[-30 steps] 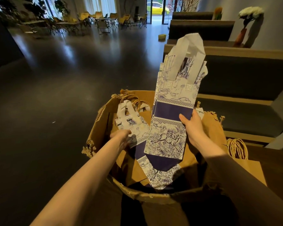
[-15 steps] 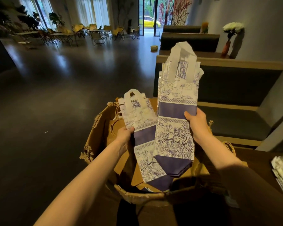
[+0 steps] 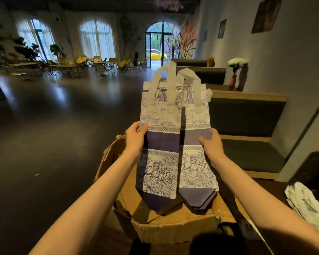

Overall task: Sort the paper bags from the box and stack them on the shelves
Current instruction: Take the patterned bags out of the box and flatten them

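big dim hall w/ dark glossy floor [image 3: 44, 144] filling the left and 12 o'clock side; arched door and curtained windows far back, yellow chairs [image 3: 99, 63] in a cluster at 11 o'clock. dark upholstered benches [image 3: 247, 116] w/ pale wood trim run along the wall at 2 o'clock, a vase of white flowers [image 3: 237, 63] on the ledge behind them.

torn cardboard box [image 3: 173, 230] sits open at 6 o'clock, flaps ragged, directly under both forearms.

two flat folded paper bags, white w/ purple toile print and a solid purple band, held upright above the box, side by side w/ inner edges overlapping. left bag [image 3: 160, 144] is a single one; right bag stack [image 3: 195, 157] looks like several layered together, judging by the stepped bottom folds. white handles stick up at 12 o'clock.

left hand [image 3: 135, 139] pinches the left bag's outer edge, thumb on front, fingers curled behind. right hand [image 3: 211, 144] grips the right stack's outer edge at the purple band, thumb across the front.

more printed bags [image 3: 306, 205] lie on the dark counter [image 3: 265, 188] at 4 o'clock, well apart from the hands.
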Motion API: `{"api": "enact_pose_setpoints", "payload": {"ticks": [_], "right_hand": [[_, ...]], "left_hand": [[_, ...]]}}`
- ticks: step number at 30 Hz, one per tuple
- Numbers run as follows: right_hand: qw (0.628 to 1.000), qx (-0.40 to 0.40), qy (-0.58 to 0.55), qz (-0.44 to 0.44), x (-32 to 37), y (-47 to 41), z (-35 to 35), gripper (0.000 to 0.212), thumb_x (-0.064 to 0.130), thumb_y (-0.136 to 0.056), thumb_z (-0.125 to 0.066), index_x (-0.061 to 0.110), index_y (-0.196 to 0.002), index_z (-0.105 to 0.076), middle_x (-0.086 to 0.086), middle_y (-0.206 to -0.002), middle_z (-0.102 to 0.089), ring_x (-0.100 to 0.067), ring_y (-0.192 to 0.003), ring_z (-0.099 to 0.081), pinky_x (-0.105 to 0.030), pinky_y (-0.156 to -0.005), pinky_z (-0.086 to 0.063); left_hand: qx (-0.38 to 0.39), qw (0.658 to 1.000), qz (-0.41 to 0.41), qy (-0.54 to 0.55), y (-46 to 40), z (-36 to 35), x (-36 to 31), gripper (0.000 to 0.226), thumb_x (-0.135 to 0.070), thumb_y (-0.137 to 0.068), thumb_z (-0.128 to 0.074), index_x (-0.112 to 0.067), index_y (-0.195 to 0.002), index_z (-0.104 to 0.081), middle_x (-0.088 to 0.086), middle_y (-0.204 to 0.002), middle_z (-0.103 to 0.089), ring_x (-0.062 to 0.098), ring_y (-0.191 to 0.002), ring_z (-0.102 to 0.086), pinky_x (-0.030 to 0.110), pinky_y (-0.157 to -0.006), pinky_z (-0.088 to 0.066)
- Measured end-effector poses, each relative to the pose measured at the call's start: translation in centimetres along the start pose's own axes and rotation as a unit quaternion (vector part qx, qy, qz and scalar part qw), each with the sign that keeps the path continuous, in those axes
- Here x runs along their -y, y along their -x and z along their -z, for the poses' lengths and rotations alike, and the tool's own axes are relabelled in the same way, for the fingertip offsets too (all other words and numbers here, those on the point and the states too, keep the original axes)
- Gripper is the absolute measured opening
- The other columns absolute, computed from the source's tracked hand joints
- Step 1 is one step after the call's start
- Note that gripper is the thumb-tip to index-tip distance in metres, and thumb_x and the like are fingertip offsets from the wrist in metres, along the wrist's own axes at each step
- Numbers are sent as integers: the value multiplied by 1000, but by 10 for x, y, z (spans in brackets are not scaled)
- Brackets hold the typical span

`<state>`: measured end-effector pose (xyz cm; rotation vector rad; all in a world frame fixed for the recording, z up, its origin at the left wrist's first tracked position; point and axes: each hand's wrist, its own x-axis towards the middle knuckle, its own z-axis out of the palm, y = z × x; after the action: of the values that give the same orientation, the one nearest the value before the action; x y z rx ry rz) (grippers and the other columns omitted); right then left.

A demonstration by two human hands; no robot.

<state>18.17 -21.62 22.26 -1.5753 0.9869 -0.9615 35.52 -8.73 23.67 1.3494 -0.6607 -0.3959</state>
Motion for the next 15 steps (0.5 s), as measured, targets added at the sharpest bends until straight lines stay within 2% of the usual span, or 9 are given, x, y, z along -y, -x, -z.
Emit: {"api": "enact_pose_setpoints", "payload": {"ticks": [1,3,6,8,11,13,15], "right_hand": [[1000,4,1,4,2,1,-3,45,7,-94,-52,9,-137,-38,-12,-133,-51,-27,-122,-49,-43,-102,-43],[1000,12,-5,13,8,4,-8,43,5,-94,-51,8,-136,-41,-12,-131,-53,-27,-120,-51,-41,-101,-43],[999,25,-43,19,14,9,-15,38,7,-96,-49,8,-133,-44,-12,-127,-56,-25,-115,-54,-39,-97,-45],[997,36,-57,32,18,13,-20,33,9,-98,-45,8,-132,-46,-11,-126,-56,-23,-115,-54,-39,-96,-46],[997,38,-44,56,22,19,-28,32,15,-103,-32,4,-129,-47,-12,-126,-55,-16,-109,-52,-24,-84,-43],[996,47,-34,67,22,23,-34,34,18,-104,-30,3,-130,-44,-8,-127,-53,-15,-112,-49,-19,-82,-39],[994,81,-28,70,22,25,-38,34,18,-101,-40,3,-132,-39,0,-123,-49,-13,-116,-47,-14,-82,-36]], "left_hand": [[7,1000,1,2,0,-4,-4,13,-14,-97,-49,-8,-91,-58,-4,-80,-59,5,-72,-55,10,-56,-44],[8,1000,14,20,1,-12,-8,9,-15,-96,-52,-8,-92,-57,-2,-81,-61,9,-74,-57,10,-53,-46],[-9,999,33,35,1,-20,-3,5,-18,-96,-52,-14,-94,-55,1,-93,-63,16,-88,-61,20,-68,-51],[-3,999,41,34,4,-24,0,9,-20,-97,-49,-14,-104,-51,6,-107,-61,18,-94,-59,22,-71,-51],[7,999,37,35,9,-28,2,21,-17,-98,-47,-14,-118,-43,10,-119,-59,19,-98,-59,21,-70,-51],[-8,1000,-6,9,12,-30,2,27,-9,-98,-45,-8,-124,-40,9,-118,-58,14,-93,-59,16,-68,-50],[-32,998,-56,-13,12,-30,3,31,-4,-97,-45,-5,-127,-39,5,-116,-56,0,-87,-55,3,-66,-46]]}}
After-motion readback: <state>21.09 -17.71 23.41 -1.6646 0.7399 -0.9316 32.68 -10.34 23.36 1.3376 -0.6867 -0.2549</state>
